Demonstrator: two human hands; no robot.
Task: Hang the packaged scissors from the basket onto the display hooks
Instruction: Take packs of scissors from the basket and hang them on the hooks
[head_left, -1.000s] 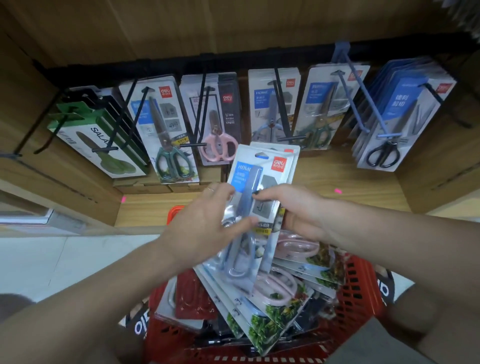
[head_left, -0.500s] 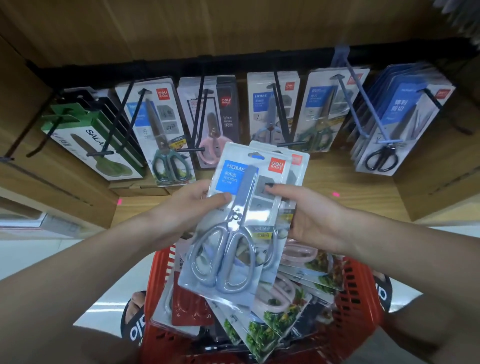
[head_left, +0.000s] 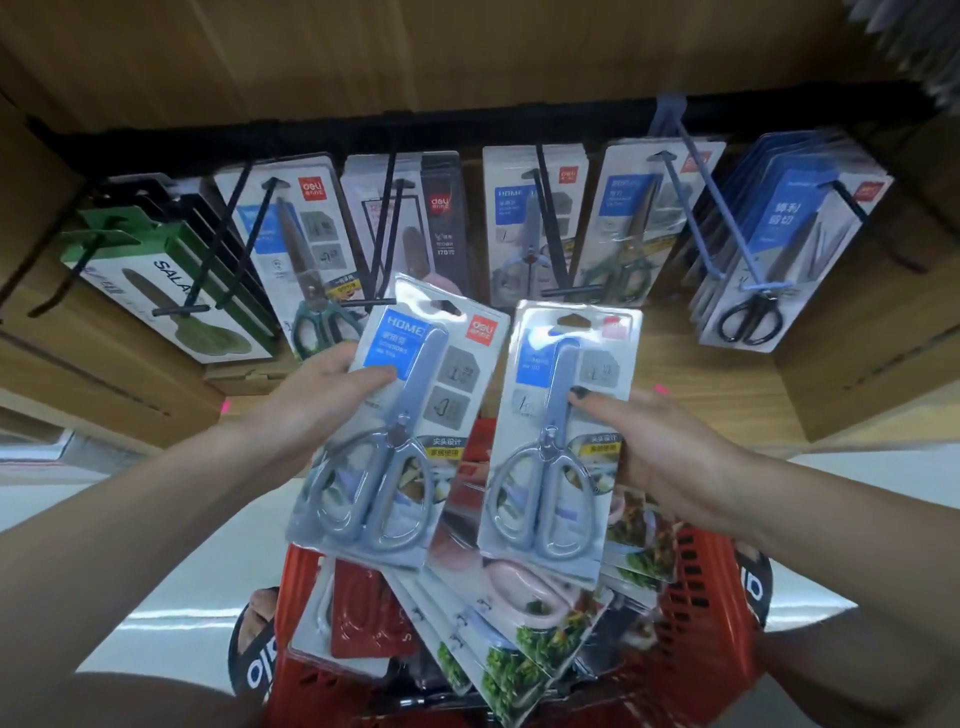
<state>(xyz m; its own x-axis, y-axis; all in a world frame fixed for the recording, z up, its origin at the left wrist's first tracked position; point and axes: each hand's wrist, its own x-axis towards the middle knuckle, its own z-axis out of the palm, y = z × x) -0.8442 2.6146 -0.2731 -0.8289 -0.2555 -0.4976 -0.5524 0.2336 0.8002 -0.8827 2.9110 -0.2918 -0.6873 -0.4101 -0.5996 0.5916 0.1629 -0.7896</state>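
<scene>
Head view, two blister-packed grey scissors (head_left: 374, 467)

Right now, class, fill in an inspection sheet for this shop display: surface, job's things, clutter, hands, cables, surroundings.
Surface: wooden shelf under the hooks, partly bare.
Job's things: two grey packaged scissors, left pack, right pack, held apart above the red basket, which holds more packs; display hooks loaded.
Clutter: pink-handled pack lies loose in the basket.
Hands: left hand grips the left pack; right hand grips the right pack.
Cables: nothing seen.
Surroundings: pale floor, wooden panels.
</scene>
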